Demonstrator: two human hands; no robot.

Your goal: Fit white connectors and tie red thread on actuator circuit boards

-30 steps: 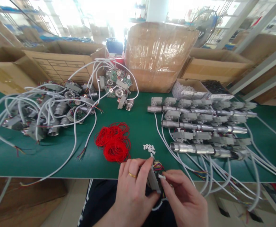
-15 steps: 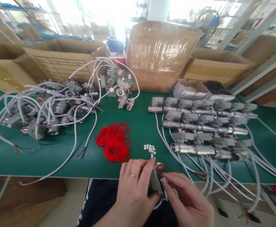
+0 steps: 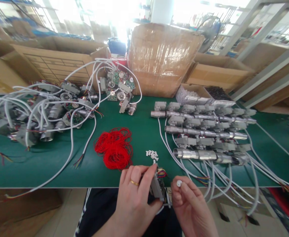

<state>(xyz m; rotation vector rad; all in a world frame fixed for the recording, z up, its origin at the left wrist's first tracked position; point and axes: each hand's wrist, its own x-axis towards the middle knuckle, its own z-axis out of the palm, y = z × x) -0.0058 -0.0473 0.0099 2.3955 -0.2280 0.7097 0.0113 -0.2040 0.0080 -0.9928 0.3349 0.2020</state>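
My left hand (image 3: 134,197), with a gold ring, is closed around a small grey module (image 3: 157,187) with coloured wires at its top, held just off the near edge of the green table (image 3: 47,164). Beside it on the right, my right hand (image 3: 191,204) pinches a small white plug (image 3: 179,183) between thumb and fingertips, a short gap from the module. Several more white plugs (image 3: 152,154) lie on the table just beyond my hands. A bundle of red thread (image 3: 113,149) sits to their left.
Rows of finished metal-and-grey assemblies (image 3: 203,135) with white cables lie at the right. A tangled pile of similar parts (image 3: 40,108) and a smaller one (image 3: 119,89) sit at the left and centre back. Cardboard boxes (image 3: 162,56) line the far edge.
My right hand has pulled slightly away from the module, and the white plug now shows at its fingertips. The view has shifted a little to the right.
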